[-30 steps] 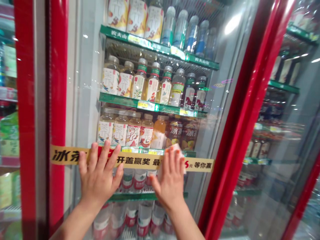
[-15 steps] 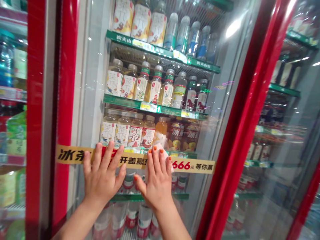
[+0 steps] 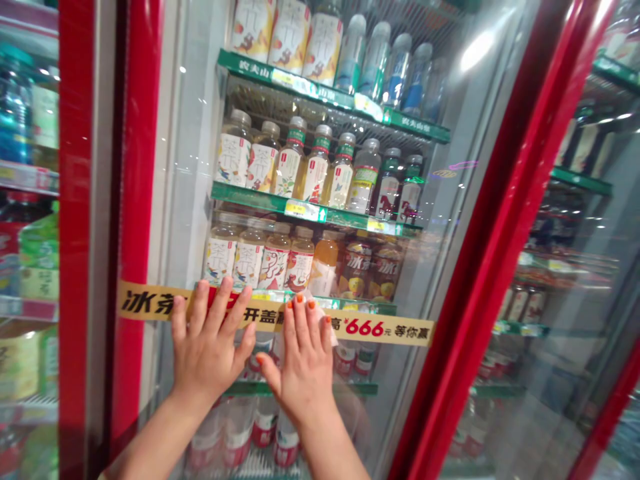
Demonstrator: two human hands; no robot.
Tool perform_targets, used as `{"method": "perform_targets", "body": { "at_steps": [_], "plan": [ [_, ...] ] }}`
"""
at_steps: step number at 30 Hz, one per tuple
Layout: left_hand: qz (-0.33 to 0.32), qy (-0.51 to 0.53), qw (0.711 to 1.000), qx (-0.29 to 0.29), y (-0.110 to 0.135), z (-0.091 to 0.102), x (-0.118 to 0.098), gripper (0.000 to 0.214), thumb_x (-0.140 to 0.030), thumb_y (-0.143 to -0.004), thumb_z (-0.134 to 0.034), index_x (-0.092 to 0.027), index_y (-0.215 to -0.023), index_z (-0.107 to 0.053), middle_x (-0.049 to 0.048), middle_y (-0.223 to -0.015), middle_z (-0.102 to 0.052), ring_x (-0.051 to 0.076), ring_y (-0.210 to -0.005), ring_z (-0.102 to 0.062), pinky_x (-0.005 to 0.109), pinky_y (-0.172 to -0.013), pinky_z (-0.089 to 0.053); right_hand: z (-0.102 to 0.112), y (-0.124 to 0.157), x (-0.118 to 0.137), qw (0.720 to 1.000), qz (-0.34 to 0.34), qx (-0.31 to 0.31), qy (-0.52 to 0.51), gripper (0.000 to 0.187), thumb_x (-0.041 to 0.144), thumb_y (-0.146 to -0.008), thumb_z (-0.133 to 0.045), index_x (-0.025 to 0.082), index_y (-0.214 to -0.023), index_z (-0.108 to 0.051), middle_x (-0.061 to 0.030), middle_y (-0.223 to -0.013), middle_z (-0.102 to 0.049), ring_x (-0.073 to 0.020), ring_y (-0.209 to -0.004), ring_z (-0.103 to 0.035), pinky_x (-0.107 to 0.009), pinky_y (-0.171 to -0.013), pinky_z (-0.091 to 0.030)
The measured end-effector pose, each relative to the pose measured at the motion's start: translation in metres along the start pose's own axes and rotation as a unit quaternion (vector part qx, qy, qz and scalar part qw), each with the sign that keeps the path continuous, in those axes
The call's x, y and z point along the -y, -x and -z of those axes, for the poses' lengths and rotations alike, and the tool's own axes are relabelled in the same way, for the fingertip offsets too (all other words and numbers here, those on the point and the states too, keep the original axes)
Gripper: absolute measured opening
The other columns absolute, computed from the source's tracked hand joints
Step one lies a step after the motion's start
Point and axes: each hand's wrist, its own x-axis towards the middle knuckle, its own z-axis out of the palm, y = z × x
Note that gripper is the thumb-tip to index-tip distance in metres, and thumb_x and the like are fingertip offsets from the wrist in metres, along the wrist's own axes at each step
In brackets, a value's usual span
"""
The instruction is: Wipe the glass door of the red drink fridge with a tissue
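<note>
Your left hand (image 3: 209,343) and your right hand (image 3: 300,367) press flat against the glass door (image 3: 185,200) of a drinks cooler, fingers spread and pinching nothing, on a yellow promotional strip (image 3: 385,328) stuck across the glass. Its legible print reads 冰茶 at the left end, 开盖赢 between your hands and ¥666元 等你赢 at the right. A white scrap (image 3: 329,331), paper or cloth, cannot tell which, touches your right fingers, which have orange-painted nails (image 3: 299,299). Behind the glass stand tea bottles labelled 茶 (image 3: 233,159) and dark-labelled 冰茶 bottles (image 3: 360,270), above a green shelf edge (image 3: 260,69) printed 农夫山. A red door frame (image 3: 143,200) runs alongside.
</note>
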Motion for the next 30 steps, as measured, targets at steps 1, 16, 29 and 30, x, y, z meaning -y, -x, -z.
{"method": "perform_targets", "body": {
  "at_steps": [1, 16, 29, 30],
  "plan": [
    [0.002, 0.002, 1.0, -0.001, 0.0, 0.0, 0.0, 0.081, -0.036, -0.103, -0.065, -0.033, -0.176, -0.029, -0.0012, -0.187, -0.021, 0.025, -0.177, -0.009, 0.051, -0.147, -0.001, 0.003, 0.005, -0.015, 1.0, -0.018, -0.003, 0.001, 0.09, 0.064, -0.11, -0.045, 0.016, -0.18, -0.015, -0.0156, -0.184, -0.031, -0.0323, -0.175, -0.017, -0.055, -0.141, -0.021],
    [0.043, 0.024, 0.999, 0.006, 0.015, 0.007, 0.001, 0.081, -0.038, -0.104, -0.062, -0.032, -0.176, -0.027, 0.0021, -0.184, -0.03, 0.024, -0.176, -0.018, 0.052, -0.147, -0.005, 0.014, 0.035, -0.041, 0.991, 0.128, -0.007, 0.043, 0.09, 0.073, -0.107, -0.044, 0.023, -0.179, -0.023, 0.003, -0.187, -0.019, -0.0211, -0.176, -0.005, -0.04, -0.144, -0.014],
    [0.03, -0.041, 0.999, -0.021, 0.077, 0.006, 0.017, 0.082, -0.032, -0.106, -0.055, -0.009, -0.176, -0.02, 0.0127, -0.187, -0.02, 0.024, -0.176, -0.015, 0.048, -0.147, -0.009, 0.016, -0.083, -0.011, 0.949, 0.313, 0.021, -0.031, 0.075, 0.069, -0.114, -0.036, 0.025, -0.174, -0.035, 0.0067, -0.184, -0.031, -0.0144, -0.174, -0.015, -0.038, -0.143, -0.017],
    [0.035, -0.043, 0.998, -0.022, 0.076, 0.006, 0.017, 0.081, -0.032, -0.106, -0.055, -0.009, -0.176, -0.02, 0.0134, -0.186, -0.02, 0.024, -0.176, -0.016, 0.048, -0.147, -0.01, 0.019, -0.102, -0.01, 0.946, 0.321, 0.025, -0.031, 0.074, 0.068, -0.114, -0.037, 0.025, -0.174, -0.036, 0.0063, -0.183, -0.033, -0.0145, -0.174, -0.017, -0.039, -0.144, -0.017]
  ]
}}
